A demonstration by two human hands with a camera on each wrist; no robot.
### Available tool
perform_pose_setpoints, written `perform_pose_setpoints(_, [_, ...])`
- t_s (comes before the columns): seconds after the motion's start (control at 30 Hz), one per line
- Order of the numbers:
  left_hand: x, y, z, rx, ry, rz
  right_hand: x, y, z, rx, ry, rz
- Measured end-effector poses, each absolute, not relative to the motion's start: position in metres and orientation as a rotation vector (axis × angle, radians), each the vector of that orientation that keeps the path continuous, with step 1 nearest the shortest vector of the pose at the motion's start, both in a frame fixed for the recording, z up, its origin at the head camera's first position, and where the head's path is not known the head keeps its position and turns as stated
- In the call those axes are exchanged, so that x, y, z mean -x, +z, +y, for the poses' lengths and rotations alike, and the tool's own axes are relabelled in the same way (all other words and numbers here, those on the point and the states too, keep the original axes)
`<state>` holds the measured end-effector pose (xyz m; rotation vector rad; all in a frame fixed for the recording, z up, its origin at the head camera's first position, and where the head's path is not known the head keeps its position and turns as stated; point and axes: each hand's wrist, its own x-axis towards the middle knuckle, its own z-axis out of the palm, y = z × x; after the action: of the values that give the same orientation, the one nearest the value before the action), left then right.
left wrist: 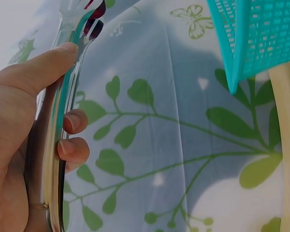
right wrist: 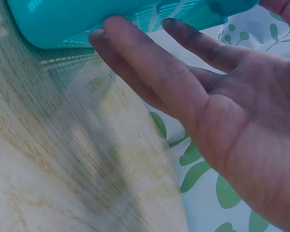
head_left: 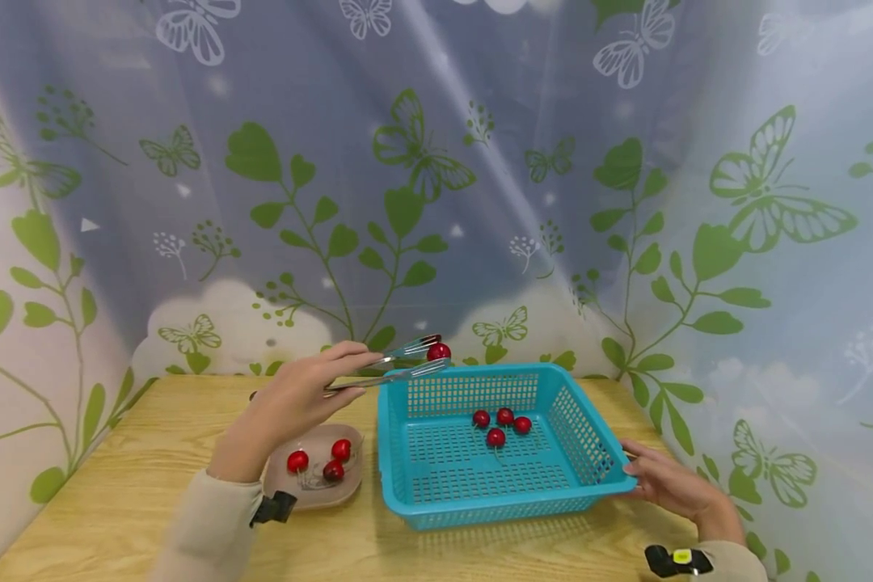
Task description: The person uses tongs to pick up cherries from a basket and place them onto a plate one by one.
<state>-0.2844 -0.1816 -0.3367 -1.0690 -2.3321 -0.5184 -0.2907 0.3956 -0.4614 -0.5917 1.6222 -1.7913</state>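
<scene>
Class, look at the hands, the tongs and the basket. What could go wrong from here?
The raised cherry is round and glossy, so it might slip from the tongs if the left hand eases or overdoes its squeeze.

The right hand holds the basket at one side; a jolt there could tip it and set the four loose cherries inside rolling.

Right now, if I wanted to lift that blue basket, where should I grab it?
I'd probably take the blue basket by its rim, mid-way along the left and right sides, coming from outside: the rim runs all the way round, and cherries lie inside on its base. The right hand holds it by the near right corner; the left hand holds tongs.
</scene>
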Motion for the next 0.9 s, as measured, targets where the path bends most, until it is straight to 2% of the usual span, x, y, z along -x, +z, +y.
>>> perform_pose_setpoints(0.9, [0.265,-0.366,-0.249,0.976,-0.428,-2.283,0.290,-0.462,0.395,0.570,-1.805,1.626])
